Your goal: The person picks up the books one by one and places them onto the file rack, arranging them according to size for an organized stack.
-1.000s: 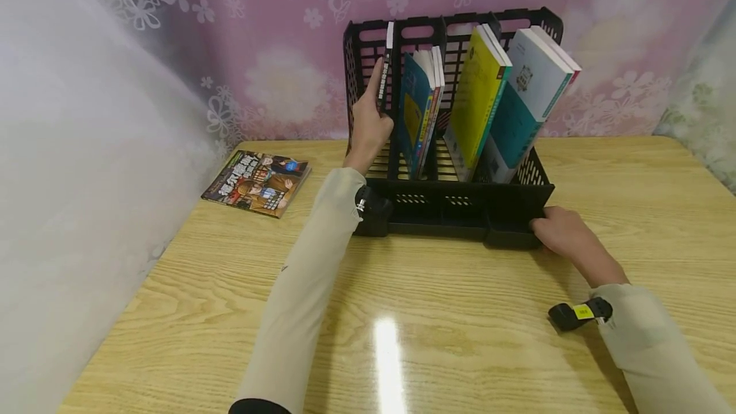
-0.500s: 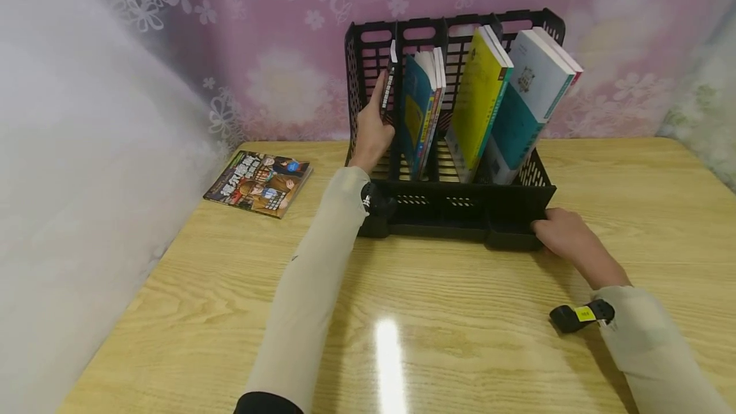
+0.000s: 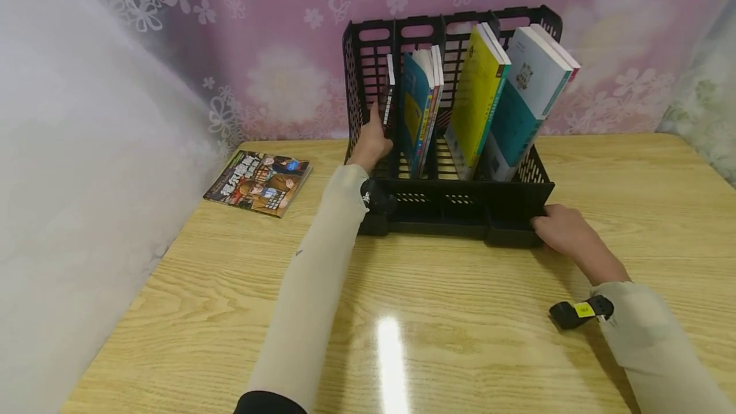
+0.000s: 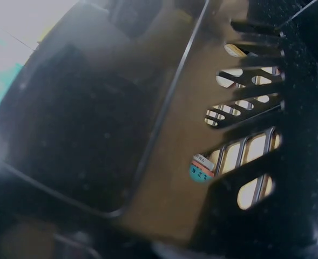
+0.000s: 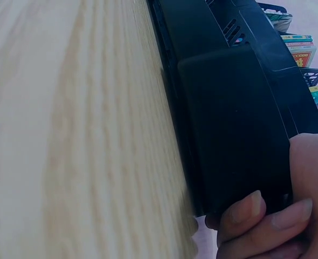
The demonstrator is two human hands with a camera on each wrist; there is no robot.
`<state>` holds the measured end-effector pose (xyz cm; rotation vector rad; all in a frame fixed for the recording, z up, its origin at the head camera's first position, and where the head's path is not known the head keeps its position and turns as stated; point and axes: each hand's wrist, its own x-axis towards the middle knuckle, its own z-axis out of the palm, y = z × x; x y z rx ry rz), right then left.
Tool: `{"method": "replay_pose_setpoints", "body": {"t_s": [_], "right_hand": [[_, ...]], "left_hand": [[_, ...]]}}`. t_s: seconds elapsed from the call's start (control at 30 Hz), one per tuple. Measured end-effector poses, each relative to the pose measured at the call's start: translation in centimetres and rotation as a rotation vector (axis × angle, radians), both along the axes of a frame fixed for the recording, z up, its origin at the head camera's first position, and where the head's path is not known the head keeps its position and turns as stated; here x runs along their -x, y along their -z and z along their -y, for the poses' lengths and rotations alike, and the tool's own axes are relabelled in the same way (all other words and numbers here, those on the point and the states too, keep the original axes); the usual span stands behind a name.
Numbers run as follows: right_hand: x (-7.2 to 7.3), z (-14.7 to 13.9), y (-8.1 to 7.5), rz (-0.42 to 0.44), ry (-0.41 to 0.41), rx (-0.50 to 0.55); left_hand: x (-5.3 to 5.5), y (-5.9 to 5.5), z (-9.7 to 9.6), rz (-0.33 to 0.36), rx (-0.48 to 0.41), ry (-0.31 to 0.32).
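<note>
In the head view, a black desktop book rack (image 3: 460, 209) stands toward the back of the table. My left hand (image 3: 370, 142) reaches into its leftmost compartment. It holds a thin book (image 3: 388, 98) with a black spine and white lettering, index finger along the book's left side. My right hand (image 3: 566, 230) grips the rack's front right corner; the right wrist view shows curled fingers (image 5: 266, 221) at the end of the black front wall (image 5: 234, 129). The left wrist view is filled by the rack's slotted black plastic (image 4: 245, 129), and the left hand is hidden there.
Other compartments bear several thin books (image 3: 422, 107), a yellow book (image 3: 476, 101), and tall white-and-teal books (image 3: 526, 101). A comic-style book (image 3: 259, 183) lies flat on the wooden table (image 3: 460, 324) at left. A floral curtain (image 3: 276, 50) hangs close behind.
My left hand has lowered the black-spined book down into the leftmost compartment; its top now sits lower among the dividers. My right hand keeps its grip on the rack's corner.
</note>
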<state>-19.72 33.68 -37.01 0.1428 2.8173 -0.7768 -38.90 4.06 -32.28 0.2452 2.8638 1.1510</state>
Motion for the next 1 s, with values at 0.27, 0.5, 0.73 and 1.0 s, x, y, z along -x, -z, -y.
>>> {"method": "replay_pose_setpoints", "body": {"t_s": [0.27,0.5,0.73,1.0], "right_hand": [[0.1,0.0,0.2,-0.009,0.002,-0.002],[0.0,0.0,0.2,-0.01,0.009,0.002],[0.0,0.0,0.2,0.009,0.017,0.011],[0.1,0.0,0.4,0.001,0.007,0.007]], "left_hand": [[-0.6,0.1,1.0,0.169,0.145,0.032],[-1.0,0.0,1.2,0.222,0.26,0.067],[-1.1,0.2,0.9,0.174,0.277,0.034],[-1.4,0.4,0.9,0.184,0.242,-0.006]]}}
